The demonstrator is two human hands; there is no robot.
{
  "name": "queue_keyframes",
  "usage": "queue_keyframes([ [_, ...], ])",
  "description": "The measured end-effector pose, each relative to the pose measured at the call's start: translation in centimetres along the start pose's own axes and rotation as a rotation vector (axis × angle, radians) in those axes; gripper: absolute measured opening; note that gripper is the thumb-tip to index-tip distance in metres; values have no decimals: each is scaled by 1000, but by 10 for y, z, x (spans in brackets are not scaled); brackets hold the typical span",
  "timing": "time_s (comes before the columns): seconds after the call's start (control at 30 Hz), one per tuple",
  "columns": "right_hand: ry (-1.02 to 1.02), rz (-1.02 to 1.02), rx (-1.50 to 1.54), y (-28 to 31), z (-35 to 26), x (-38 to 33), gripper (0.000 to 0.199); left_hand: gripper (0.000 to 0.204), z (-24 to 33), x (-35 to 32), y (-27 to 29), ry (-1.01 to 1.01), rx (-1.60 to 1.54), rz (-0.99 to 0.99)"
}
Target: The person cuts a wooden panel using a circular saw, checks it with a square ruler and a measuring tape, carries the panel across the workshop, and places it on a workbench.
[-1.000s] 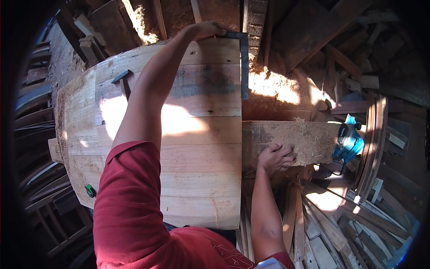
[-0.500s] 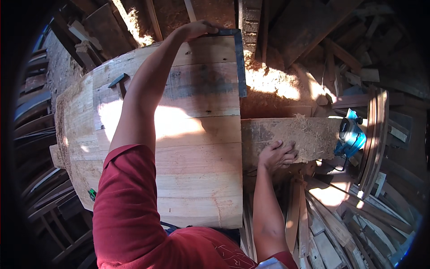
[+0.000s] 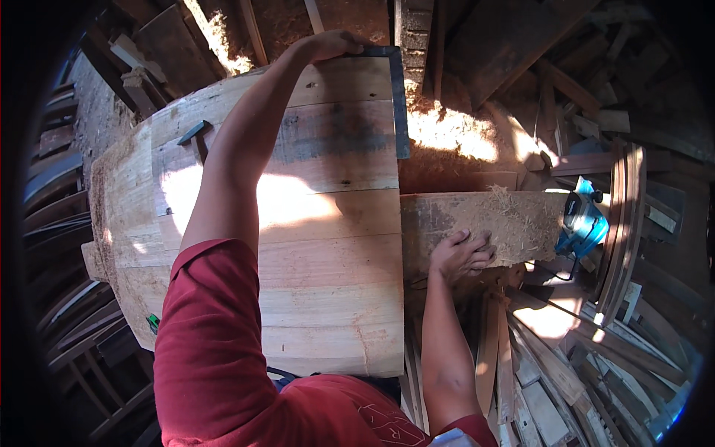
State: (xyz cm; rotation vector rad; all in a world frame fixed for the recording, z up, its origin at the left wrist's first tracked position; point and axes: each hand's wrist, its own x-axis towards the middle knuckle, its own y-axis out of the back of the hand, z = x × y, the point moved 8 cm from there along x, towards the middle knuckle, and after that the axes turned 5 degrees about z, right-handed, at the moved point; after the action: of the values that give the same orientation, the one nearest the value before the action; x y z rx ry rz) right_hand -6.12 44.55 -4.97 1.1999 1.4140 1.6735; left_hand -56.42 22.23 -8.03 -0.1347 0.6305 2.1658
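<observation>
1. The left hand (image 3: 331, 45) is gripping the dark metal square (image 3: 398, 97) at the top middle, fingers curled round it; it is lying on the pale plank panel (image 3: 328, 223).
2. The right hand (image 3: 460, 253) is pressing spread fingers flat on the rough board (image 3: 514, 223), centre right; a blue power tool (image 3: 581, 223) is sitting beside it.

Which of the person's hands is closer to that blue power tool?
Right. The right hand rests on the sawdust-covered plank beside the blue power tool; the left hand grips the metal square far across the panel.
</observation>
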Motion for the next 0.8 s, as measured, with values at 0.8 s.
queue_keyframes([
  [0.8,-23,-7,40,2,2,4,59,42,4,0,-7,-9,116,79],
])
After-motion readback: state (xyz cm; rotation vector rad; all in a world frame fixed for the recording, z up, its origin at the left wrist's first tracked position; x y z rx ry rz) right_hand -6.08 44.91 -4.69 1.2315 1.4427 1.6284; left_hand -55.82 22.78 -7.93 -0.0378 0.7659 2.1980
